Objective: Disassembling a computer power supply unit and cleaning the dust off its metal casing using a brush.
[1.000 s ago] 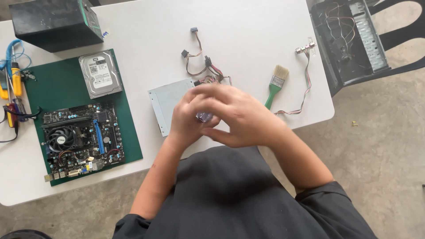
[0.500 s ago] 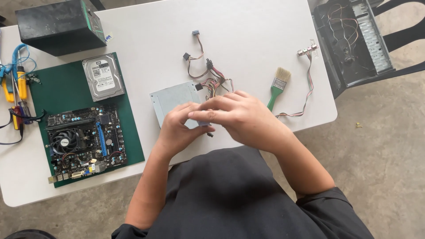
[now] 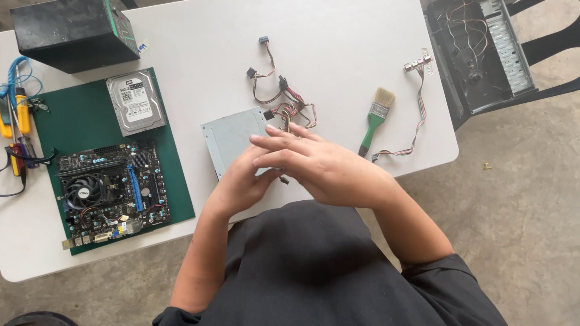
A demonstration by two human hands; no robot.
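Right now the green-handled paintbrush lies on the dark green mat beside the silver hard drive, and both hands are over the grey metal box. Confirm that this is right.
Not quite. The head view shows the green-handled paintbrush lying on the bare white table, to the right of the hands, not on the dark green mat. The silver hard drive does lie on that mat, and the left hand and right hand are over the grey metal box.

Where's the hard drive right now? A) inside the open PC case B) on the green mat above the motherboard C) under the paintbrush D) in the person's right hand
B: the hard drive lies flat on the green mat, just above the motherboard, clear of both hands.
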